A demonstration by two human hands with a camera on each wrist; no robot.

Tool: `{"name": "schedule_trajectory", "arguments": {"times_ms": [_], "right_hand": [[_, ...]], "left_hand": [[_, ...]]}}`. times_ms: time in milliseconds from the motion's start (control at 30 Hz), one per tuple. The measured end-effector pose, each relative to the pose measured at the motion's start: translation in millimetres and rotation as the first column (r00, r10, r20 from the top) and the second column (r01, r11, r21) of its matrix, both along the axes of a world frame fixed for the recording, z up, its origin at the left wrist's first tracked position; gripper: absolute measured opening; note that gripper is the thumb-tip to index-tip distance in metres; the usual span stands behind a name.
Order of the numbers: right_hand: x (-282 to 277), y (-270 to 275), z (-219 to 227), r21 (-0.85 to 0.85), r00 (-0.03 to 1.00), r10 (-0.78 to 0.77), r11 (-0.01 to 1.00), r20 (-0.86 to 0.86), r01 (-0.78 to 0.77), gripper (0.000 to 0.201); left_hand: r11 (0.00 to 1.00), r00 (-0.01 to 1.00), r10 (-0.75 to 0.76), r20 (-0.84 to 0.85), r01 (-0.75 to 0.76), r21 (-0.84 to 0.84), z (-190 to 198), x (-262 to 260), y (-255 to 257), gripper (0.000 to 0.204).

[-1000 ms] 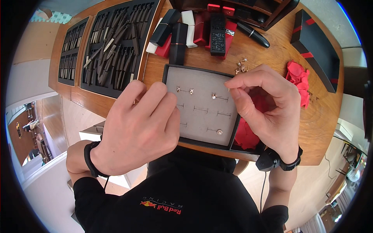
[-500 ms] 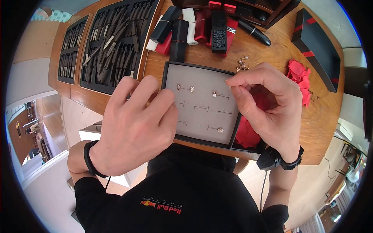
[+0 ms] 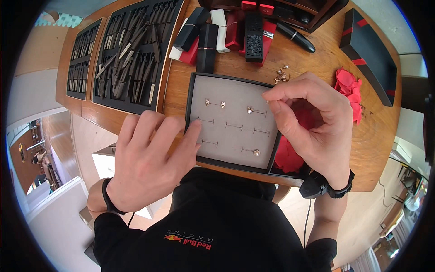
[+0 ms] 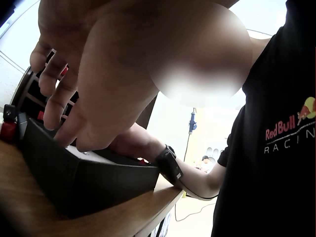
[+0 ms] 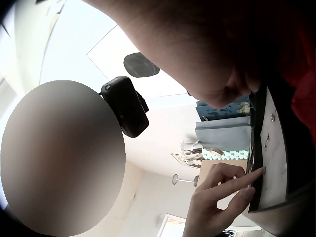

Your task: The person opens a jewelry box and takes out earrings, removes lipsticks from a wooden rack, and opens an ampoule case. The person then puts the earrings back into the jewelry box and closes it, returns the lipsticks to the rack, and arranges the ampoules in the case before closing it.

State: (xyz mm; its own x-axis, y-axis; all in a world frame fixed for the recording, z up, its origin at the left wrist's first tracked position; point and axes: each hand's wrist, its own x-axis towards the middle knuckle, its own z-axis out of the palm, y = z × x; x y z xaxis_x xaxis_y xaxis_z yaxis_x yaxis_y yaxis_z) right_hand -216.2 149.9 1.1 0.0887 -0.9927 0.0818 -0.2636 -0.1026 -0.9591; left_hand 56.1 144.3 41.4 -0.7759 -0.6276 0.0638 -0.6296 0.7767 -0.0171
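A black box [image 3: 188,100] with a grey slotted pad [image 3: 235,95] lies before the person. Earrings sit in the pad: a pair at upper left [image 3: 215,104], one with a pearl [image 3: 249,110] and a round one [image 3: 256,153]. The left hand [image 3: 152,156] is over the box's left edge, fingers loosely bent and spread; its index fingertip touches or hovers at the left slot, and nothing shows in it. At the upper right edge, the right hand [image 3: 317,129] pinches a tiny item between thumb and index finger, mostly hidden. Red petals [image 3: 286,156] fill the side compartment.
Trays of dark-handled tools [image 3: 131,59] lie at the left. Lipstick-like boxes [image 3: 208,45] and a black pen-like tube [image 3: 297,37] are behind the box. Loose jewellery [image 3: 282,75] lies beyond the right hand, with petals [image 3: 348,90] and a black lid [image 3: 371,59] further right.
The left hand has moved down and slightly left, its fingers have loosened and spread, and the left slots are uncovered. The right hand has barely moved and keeps its pinch.
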Motion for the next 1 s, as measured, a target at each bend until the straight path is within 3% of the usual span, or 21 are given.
{"name": "schedule_trajectory", "arguments": {"times_ms": [467, 567, 633, 700, 767, 800, 1000], "right_hand": [[-2, -1, -1, 0.002, 1.000, 0.005, 1.000, -0.011, -0.005, 0.018], [-4, -1, 0, -0.016, 1.000, 0.010, 1.000, -0.029, -0.011, 0.019], [-3, -1, 2, 0.075, 0.992, -0.014, 0.997, 0.123, 0.005, 0.018], [-4, -1, 3, 0.086, 0.991, -0.006, 0.996, 0.132, -0.006, 0.019], [-5, -1, 1, 0.135, 0.960, -0.013, 0.991, 0.279, -0.026, 0.020], [-6, -1, 0, 0.131, 0.964, -0.012, 0.991, 0.267, -0.024, 0.020], [-10, -2, -5, 0.090, 0.928, -0.008, 0.996, 0.374, -0.028, 0.020]], "left_hand": [[0.996, 0.995, -0.090, 0.051, 0.091, -0.007, 0, 15, -8, 0.049], [0.997, 0.996, -0.081, -0.027, 0.081, -0.007, 5, 9, -12, 0.050], [0.992, 0.988, -0.051, -0.144, 0.067, 0.109, 12, 5, -16, 0.051], [0.986, 0.970, -0.070, -0.232, 0.102, 0.128, 15, -6, -29, 0.050], [0.946, 0.921, -0.013, -0.390, 0.138, 0.293, 12, -19, -42, 0.047], [0.942, 0.875, 0.023, -0.483, 0.143, 0.304, 5, -31, -48, 0.040], [0.872, 0.788, 0.042, -0.614, 0.270, 0.407, -10, -67, -78, 0.027]]}}
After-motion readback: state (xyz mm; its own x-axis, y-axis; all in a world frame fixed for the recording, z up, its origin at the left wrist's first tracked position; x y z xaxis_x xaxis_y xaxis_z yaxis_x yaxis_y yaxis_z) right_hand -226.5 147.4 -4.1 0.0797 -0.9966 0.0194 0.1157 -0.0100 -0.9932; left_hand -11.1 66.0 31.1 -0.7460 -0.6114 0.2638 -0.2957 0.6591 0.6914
